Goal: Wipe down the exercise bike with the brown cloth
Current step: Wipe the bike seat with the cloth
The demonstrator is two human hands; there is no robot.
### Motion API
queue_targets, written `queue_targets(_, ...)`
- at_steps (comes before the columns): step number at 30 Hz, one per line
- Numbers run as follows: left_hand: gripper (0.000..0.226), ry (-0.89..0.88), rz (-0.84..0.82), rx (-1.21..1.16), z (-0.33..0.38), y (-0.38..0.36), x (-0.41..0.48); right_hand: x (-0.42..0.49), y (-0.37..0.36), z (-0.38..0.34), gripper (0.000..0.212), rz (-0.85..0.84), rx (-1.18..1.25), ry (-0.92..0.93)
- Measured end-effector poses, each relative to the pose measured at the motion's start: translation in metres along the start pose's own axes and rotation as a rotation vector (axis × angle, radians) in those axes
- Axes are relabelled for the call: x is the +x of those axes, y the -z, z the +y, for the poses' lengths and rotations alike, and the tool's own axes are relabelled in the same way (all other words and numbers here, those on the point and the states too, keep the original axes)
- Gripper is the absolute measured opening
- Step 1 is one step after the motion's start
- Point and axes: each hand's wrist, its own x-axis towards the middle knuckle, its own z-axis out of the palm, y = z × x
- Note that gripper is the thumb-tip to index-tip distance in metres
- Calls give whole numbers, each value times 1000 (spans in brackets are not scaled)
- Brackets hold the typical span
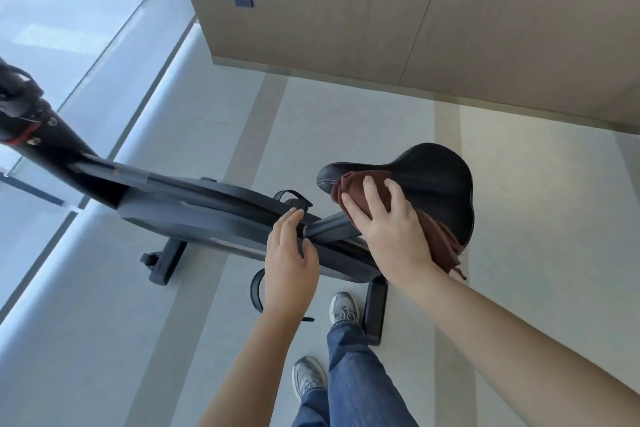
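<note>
A black-framed exercise bike point(214, 215) is seen from above. On the nose of its black padded saddle point(433, 184), a crumpled brown cloth point(349, 191) is pressed by the right hand point(388, 229), fingers spread flat. The left hand point(291, 253) is held empty beside the saddle, fingers loosely apart. Being unpinched, the cloth could be slid off.

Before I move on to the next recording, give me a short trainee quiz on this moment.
1. True or false: the right hand presses the brown cloth against the saddle.
2. The left hand holds: A) a spray bottle, B) a second cloth, C) nothing.
3. Fill in: the saddle's colour is ___.
Key: 1 true; 2 C; 3 black.
</note>
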Motion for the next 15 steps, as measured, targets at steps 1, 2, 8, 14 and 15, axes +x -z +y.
queue_targets(1, 42, 7, 2, 0, -2, -2, -6, 8, 1, -2, 52, 1, 24, -20)
queue_targets(2, 42, 21, 0, -4, -3, -5, -11, 17, 2, -4, 53, -1, 56, -37)
queue_targets(8, 44, 96, 39, -33, -3, -19, -34, 34, 2, 5, 54, -86, 260, -16)
queue_targets(14, 43, 94, 16, -48, 6, -23, -45, -2, 6, 32, 47, -59, 420, -91)
queue_targets(15, 43, 72, 16, -36, 8, -23, -46, -2, 7, 32, 46, -62, 422, -113)
